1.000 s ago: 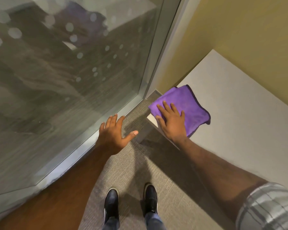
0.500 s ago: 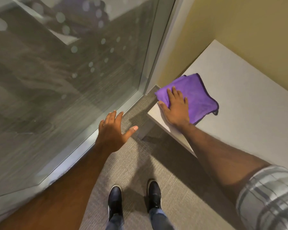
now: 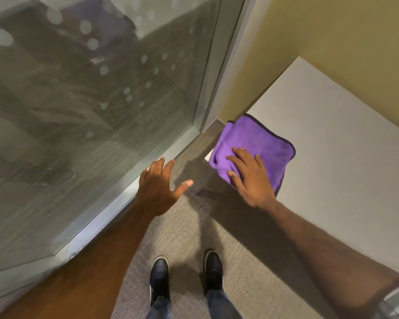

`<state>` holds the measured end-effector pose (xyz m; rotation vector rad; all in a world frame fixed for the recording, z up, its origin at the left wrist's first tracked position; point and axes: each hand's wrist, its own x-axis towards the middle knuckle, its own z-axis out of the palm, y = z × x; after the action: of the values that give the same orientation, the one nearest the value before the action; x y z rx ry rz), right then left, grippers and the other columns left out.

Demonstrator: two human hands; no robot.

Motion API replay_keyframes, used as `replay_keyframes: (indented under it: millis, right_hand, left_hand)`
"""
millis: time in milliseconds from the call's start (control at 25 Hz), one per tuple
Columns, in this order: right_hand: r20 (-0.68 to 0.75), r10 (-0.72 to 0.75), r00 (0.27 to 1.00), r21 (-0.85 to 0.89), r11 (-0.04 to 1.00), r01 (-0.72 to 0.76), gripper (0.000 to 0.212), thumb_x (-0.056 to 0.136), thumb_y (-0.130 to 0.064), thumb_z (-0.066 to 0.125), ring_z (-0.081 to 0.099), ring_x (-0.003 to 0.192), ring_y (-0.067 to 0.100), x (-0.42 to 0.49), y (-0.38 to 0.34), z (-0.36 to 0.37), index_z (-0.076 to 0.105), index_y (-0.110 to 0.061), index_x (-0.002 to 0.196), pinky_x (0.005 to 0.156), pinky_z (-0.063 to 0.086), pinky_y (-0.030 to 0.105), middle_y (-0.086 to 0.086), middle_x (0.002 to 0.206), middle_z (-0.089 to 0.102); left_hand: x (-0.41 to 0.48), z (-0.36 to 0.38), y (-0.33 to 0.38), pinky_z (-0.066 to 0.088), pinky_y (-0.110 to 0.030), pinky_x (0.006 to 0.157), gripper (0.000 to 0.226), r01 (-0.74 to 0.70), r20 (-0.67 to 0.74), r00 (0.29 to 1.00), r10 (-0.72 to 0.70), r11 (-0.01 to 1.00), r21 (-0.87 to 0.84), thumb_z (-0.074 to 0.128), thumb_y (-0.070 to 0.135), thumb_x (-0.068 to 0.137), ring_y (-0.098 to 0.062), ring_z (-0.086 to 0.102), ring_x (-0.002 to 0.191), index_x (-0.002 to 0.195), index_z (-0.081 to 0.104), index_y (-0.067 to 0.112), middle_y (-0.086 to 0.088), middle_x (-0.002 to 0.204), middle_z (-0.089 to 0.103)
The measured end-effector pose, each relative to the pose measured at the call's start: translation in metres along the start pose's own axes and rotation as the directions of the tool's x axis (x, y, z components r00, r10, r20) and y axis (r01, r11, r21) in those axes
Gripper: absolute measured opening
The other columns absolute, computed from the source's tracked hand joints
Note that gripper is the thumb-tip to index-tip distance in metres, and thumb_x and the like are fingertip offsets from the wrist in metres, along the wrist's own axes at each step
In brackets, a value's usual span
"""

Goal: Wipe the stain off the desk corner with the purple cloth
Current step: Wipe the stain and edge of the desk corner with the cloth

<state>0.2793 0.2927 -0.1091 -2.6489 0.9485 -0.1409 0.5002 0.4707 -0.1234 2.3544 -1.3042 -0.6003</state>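
A folded purple cloth (image 3: 258, 143) with a dark hem lies over the near left corner of the pale grey desk (image 3: 332, 157). My right hand (image 3: 249, 176) presses flat on the cloth's near part, fingers spread and pointing left, bunching the fabric at the corner. The cloth hides the desk surface under it, so no stain shows. To the left, my left hand (image 3: 158, 187) hovers open over the carpet near the glass wall's base, holding nothing.
A glass wall (image 3: 90, 111) with a metal bottom rail runs along the left. A yellow wall (image 3: 332, 42) stands behind the desk. Grey carpet (image 3: 187, 238) covers the floor, with my two dark shoes (image 3: 187, 272) below.
My right hand has dragged the cloth back toward the desk's near left corner, and the fabric now bunches over the edge. My left hand has hardly moved.
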Motion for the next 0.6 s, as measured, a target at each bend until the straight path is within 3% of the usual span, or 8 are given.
replay_keyframes:
  millis: [160,240,320,480,600]
  right_hand:
    - [0.007,0.271,0.963,-0.072,0.96,-0.27,0.065,0.099,-0.061,0.024,0.013,0.153,0.026,0.042,-0.016,0.006,0.029,-0.026,0.154,0.121,0.004,0.058,0.002,0.165,0.018]
    - [0.013,0.305,0.952,-0.113,0.947,-0.302,0.076,0.094,-0.071,0.028,0.008,0.153,0.03,0.059,-0.028,0.01,0.024,-0.026,0.156,0.119,0.002,0.057,0.003,0.166,0.013]
    - [0.02,0.223,0.975,-0.121,0.968,-0.219,0.071,0.096,-0.066,0.033,0.011,0.152,0.031,0.066,-0.038,0.013,0.031,-0.025,0.154,0.12,0.006,0.056,0.004,0.165,0.021]
    - [0.094,-0.106,0.99,-0.015,0.994,0.108,0.046,0.101,-0.045,0.047,0.029,0.147,0.029,0.06,-0.051,0.014,0.055,-0.019,0.137,0.121,0.017,0.054,0.002,0.147,0.052]
    - [0.106,-0.235,0.966,0.078,0.971,0.228,0.042,0.1,-0.037,0.051,0.033,0.146,0.029,0.04,-0.046,0.011,0.058,-0.017,0.136,0.119,0.019,0.051,0.002,0.145,0.054]
  left_hand:
    - [-0.01,0.004,-0.003,0.022,-0.053,0.119,0.089,0.023,0.033,0.999,-0.021,0.998,-0.058,0.042,0.074,0.079,-0.026,0.027,0.148,0.148,0.038,0.019,-0.013,0.159,0.033]
    - [-0.013,0.007,-0.004,0.02,-0.051,0.119,0.087,0.043,0.035,0.999,-0.04,0.995,-0.091,0.042,0.073,0.08,-0.026,0.025,0.149,0.149,0.037,0.02,-0.013,0.16,0.032]
    - [-0.015,0.01,-0.006,0.021,-0.051,0.119,0.086,0.059,0.026,0.998,-0.057,0.992,-0.11,0.043,0.072,0.081,-0.027,0.026,0.148,0.148,0.038,0.019,-0.014,0.159,0.033]
    - [-0.019,0.013,-0.005,0.027,-0.053,0.116,0.084,0.068,0.025,0.998,-0.066,0.994,-0.083,0.042,0.07,0.082,-0.028,0.031,0.146,0.146,0.04,0.016,-0.016,0.156,0.038]
    - [-0.019,0.014,-0.004,0.029,-0.051,0.115,0.085,0.059,0.027,0.998,-0.058,0.996,-0.061,0.041,0.071,0.082,-0.029,0.033,0.144,0.145,0.042,0.014,-0.018,0.154,0.04]
